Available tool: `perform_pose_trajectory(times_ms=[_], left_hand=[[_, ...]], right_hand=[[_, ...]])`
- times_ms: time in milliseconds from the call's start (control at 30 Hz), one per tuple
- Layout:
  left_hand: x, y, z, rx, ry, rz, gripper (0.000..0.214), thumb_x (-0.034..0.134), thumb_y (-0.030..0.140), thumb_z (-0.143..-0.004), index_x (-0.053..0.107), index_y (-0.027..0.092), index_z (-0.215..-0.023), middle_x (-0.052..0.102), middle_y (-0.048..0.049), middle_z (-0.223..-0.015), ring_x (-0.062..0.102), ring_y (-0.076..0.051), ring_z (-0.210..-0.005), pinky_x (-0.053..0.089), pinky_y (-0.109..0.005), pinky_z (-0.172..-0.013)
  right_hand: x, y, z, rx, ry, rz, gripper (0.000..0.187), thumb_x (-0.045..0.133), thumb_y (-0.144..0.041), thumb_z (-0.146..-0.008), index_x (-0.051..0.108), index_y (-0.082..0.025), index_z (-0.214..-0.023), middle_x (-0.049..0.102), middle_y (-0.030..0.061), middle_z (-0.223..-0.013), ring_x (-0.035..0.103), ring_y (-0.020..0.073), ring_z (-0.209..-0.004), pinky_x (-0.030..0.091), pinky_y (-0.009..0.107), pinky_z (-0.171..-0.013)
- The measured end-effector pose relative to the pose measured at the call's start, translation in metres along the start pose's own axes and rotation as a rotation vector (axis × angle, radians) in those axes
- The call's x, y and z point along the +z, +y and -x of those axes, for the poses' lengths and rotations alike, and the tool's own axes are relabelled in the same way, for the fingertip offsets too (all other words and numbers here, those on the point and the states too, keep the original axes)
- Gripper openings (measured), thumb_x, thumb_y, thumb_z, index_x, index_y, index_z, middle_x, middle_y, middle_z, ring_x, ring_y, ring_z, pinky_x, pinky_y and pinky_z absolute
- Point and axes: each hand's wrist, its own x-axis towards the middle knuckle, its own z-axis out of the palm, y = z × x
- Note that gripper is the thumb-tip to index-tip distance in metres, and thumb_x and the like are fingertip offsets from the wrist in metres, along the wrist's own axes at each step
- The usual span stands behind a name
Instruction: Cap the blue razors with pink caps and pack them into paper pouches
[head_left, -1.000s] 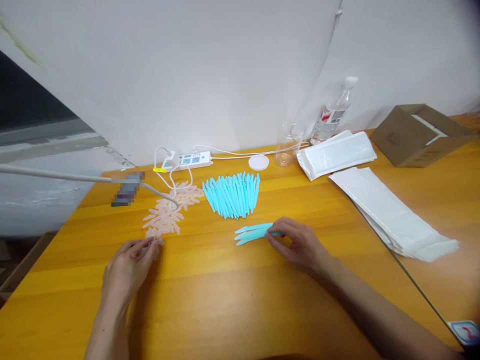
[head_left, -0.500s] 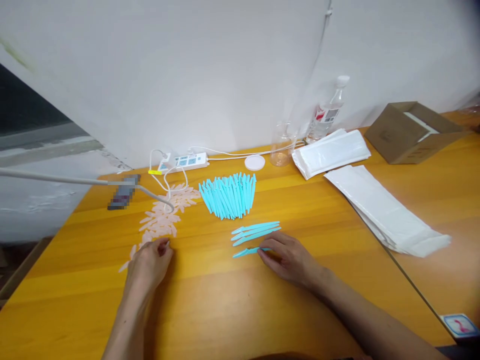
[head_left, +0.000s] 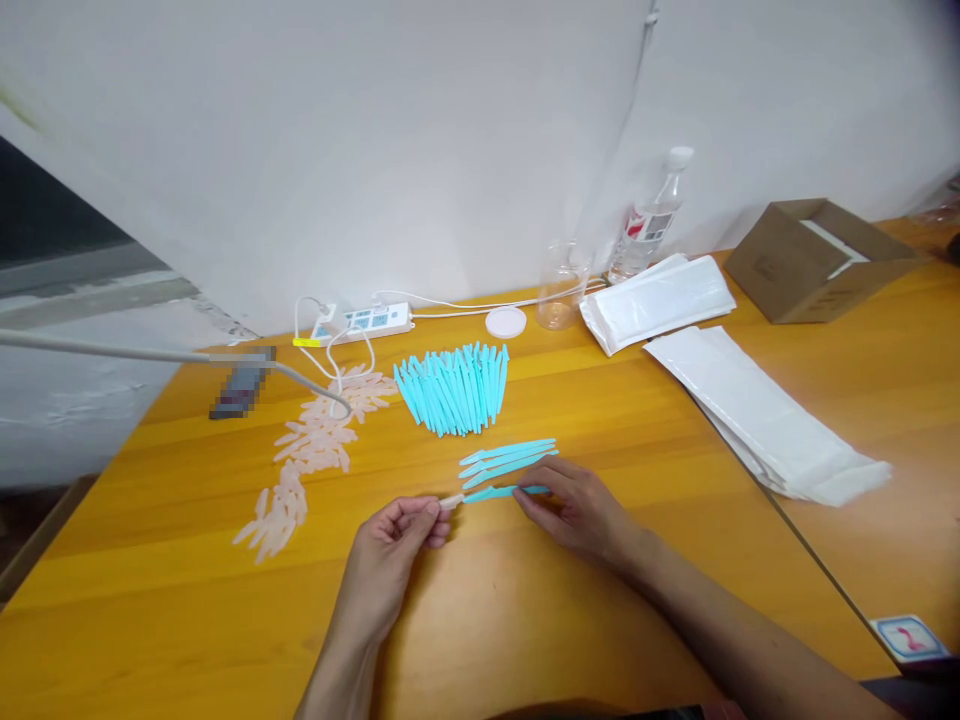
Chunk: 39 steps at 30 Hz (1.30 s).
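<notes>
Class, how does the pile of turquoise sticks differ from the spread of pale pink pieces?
The turquoise sticks are vivid, the pink pieces pale. A stick looks longer than a piece. The sticks lie roughly side by side in a compact pile; the pieces trail in a loose, jumbled band. Both are slim, numerous and lying on the table.

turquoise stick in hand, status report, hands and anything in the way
Left hand pinching pale pink piece. Right hand pinching turquoise stick. Piece at stick's tip, fit unclear. Nothing visible between them.
</notes>
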Motion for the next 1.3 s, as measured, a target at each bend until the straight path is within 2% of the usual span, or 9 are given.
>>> perform_pose_trajectory(times_ms=[333, 667, 900, 967, 1133, 1300], left_hand=[[0.008, -0.006, 0.003, 0.009, -0.015, 0.021, 0.034, 0.079, 0.043, -0.078, 0.074, 0.013, -0.092, 0.076, -0.0104, -0.089, 0.068, -0.016, -0.075, 0.054, -0.026, -0.071], [-0.001, -0.005, 0.003, 0.040, 0.028, -0.025, 0.033, 0.078, 0.045, -0.078, 0.074, 0.014, -0.090, 0.076, -0.0078, -0.085, 0.067, -0.014, -0.073, 0.053, -0.024, -0.070], [0.020, -0.006, 0.006, 0.020, -0.021, -0.055, 0.037, 0.078, 0.049, -0.075, 0.075, 0.013, -0.086, 0.075, -0.0094, -0.080, 0.066, -0.017, -0.070, 0.053, -0.028, -0.068], [0.025, -0.009, 0.004, 0.087, 0.013, -0.157, 0.034, 0.075, 0.048, -0.077, 0.076, 0.016, -0.088, 0.075, -0.0076, -0.078, 0.065, -0.018, -0.070, 0.051, -0.027, -0.068], [0.029, -0.010, -0.002, 0.425, 0.082, -0.554, 0.022, 0.065, 0.040, -0.087, 0.079, 0.022, -0.090, 0.070, -0.0052, -0.082, 0.060, -0.017, -0.069, 0.045, -0.026, -0.064], [0.027, -0.009, -0.003, 0.498, 0.119, -0.670, 0.025, 0.062, 0.039, -0.089, 0.078, 0.023, -0.100, 0.065, -0.0025, -0.074, 0.056, -0.016, -0.065, 0.044, -0.026, -0.064]], right_hand=[[0.000, 0.001, -0.001, -0.025, -0.008, 0.032, 0.007, 0.056, -0.022, -0.096, 0.063, -0.022, -0.092, 0.066, 0.0048, -0.084, 0.063, 0.0157, -0.076, 0.052, 0.027, -0.068], [0.001, 0.004, 0.000, -0.013, -0.021, 0.018, 0.008, 0.057, -0.022, -0.096, 0.064, -0.021, -0.092, 0.066, 0.0044, -0.083, 0.063, 0.0154, -0.076, 0.052, 0.027, -0.067], [0.003, 0.000, 0.001, -0.038, -0.054, 0.015, 0.007, 0.058, -0.024, -0.096, 0.064, -0.021, -0.092, 0.066, 0.0041, -0.082, 0.063, 0.0153, -0.075, 0.053, 0.026, -0.067], [0.003, 0.002, 0.002, -0.068, -0.073, 0.029, 0.006, 0.062, -0.025, -0.094, 0.064, -0.021, -0.098, 0.068, 0.0051, -0.087, 0.064, 0.0165, -0.079, 0.054, 0.028, -0.070], [0.003, 0.011, -0.002, -0.159, -0.090, 0.184, 0.012, 0.056, -0.021, -0.097, 0.067, -0.021, -0.102, 0.068, 0.0069, -0.092, 0.062, 0.0199, -0.088, 0.053, 0.035, -0.081], [0.001, 0.015, -0.004, -0.176, 0.002, 0.330, 0.012, 0.060, -0.022, -0.095, 0.070, -0.022, -0.101, 0.065, 0.0098, -0.102, 0.058, 0.0240, -0.097, 0.050, 0.042, -0.087]])
